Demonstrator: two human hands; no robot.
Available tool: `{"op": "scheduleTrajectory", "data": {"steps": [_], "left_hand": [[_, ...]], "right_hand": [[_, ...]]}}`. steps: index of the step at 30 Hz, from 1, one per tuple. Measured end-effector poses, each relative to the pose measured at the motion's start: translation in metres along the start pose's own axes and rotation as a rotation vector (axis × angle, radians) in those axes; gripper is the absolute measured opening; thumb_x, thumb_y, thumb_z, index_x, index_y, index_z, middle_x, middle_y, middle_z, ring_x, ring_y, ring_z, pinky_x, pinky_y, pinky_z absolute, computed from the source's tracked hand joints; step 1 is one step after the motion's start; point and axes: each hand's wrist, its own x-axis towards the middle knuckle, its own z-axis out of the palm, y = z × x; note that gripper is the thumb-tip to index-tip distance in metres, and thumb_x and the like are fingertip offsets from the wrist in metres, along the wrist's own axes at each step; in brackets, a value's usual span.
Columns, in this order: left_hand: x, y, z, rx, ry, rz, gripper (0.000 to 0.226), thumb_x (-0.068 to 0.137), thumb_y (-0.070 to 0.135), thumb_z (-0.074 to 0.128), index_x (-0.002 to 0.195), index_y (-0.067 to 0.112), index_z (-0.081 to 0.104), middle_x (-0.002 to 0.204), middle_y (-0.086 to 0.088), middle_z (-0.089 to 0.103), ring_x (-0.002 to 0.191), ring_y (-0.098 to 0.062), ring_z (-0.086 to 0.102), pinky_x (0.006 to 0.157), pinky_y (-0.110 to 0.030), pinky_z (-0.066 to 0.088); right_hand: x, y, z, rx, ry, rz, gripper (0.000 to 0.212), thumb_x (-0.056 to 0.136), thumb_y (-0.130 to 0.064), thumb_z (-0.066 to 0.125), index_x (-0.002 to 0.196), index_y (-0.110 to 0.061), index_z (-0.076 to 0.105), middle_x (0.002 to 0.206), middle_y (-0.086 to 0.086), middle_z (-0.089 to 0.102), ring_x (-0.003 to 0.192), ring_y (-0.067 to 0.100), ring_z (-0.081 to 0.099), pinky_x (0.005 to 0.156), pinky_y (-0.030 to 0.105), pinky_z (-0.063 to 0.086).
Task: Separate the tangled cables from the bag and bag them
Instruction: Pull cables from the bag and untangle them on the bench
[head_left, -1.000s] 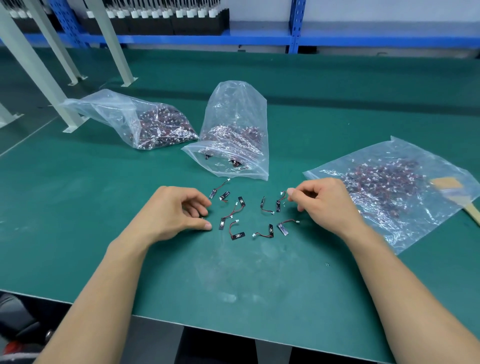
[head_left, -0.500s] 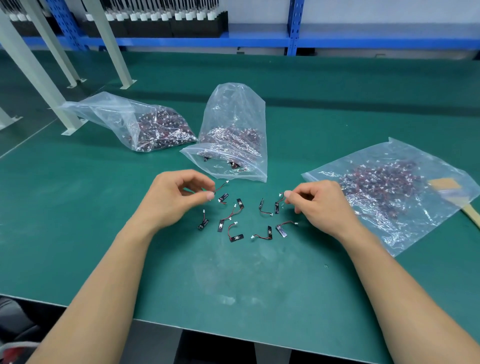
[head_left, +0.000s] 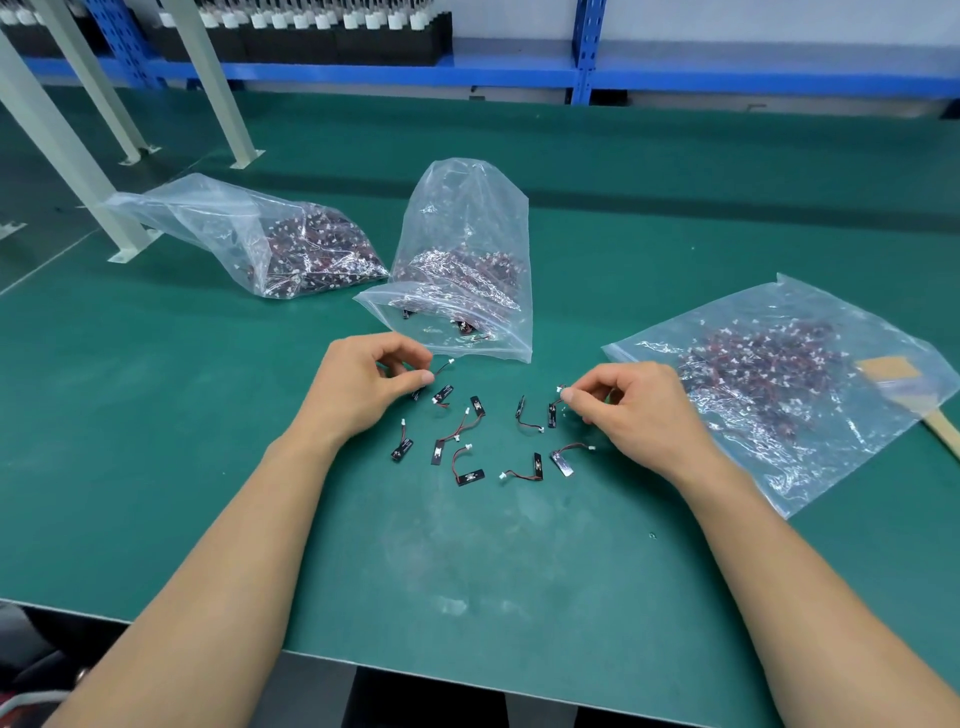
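Green bench mat (head_left: 156, 441); loose cables (head_left: 462, 447) scattered at centre. Left hand (head_left: 363, 389) pinches far cable (head_left: 442, 369) near upright bag (head_left: 467, 223); right hand (head_left: 639, 410) pinches right cable (head_left: 552, 414) beside flat bag (head_left: 789, 467).

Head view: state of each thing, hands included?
left hand, pinching left-hand cable.
right hand, pinching right-hand cable.
loose cables, spread on green mat between the hands, mostly apart.
middle bag, standing slumped, part full of cables.
left bag, lying on its side, part full.
right bag, lying flat, cables inside.
brush, lying untouched at right bag's edge.
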Motion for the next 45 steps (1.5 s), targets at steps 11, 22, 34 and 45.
{"op": "scheduleTrajectory", "data": {"steps": [11,22,34,45], "left_hand": [[-0.0003,-0.0007,0.0008,0.05,-0.043,0.004,0.019,0.074,0.018,0.089,0.082,0.029,0.076,0.075,0.01,0.073,0.053,-0.006,0.043,0.057,-0.018,0.04],[-0.004,0.0013,0.0023,0.035,-0.007,-0.012,0.017,0.077,0.013,0.085,0.084,0.027,0.077,0.063,0.021,0.066,0.056,0.001,0.053,0.058,-0.007,0.039],[-0.0044,0.0037,0.0028,0.009,-0.007,-0.013,0.021,0.075,0.01,0.087,0.08,0.028,0.077,0.072,0.015,0.073,0.063,0.001,0.062,0.065,-0.009,0.047],[-0.0038,0.0034,0.0038,-0.006,0.018,0.007,0.023,0.075,0.01,0.087,0.079,0.03,0.077,0.069,0.015,0.072,0.06,0.001,0.06,0.061,-0.009,0.045]], "right_hand": [[0.0011,0.0042,0.0081,0.003,-0.036,-0.031,0.013,0.078,-0.032,0.085,0.074,-0.03,0.073,0.055,-0.018,0.061,0.053,0.001,0.054,0.056,0.01,0.039],[0.0029,0.0051,0.0097,-0.064,-0.075,-0.047,0.014,0.078,-0.033,0.085,0.082,-0.035,0.072,0.058,-0.021,0.062,0.059,0.001,0.056,0.06,0.015,0.041],[0.0022,0.0052,0.0089,-0.05,-0.086,-0.037,0.015,0.081,-0.029,0.083,0.078,-0.035,0.07,0.056,-0.019,0.062,0.057,0.001,0.056,0.059,0.015,0.041],[0.0021,0.0047,0.0088,-0.039,-0.069,-0.031,0.01,0.081,-0.028,0.082,0.078,-0.031,0.073,0.054,-0.017,0.061,0.056,0.001,0.056,0.058,0.012,0.039]]}}
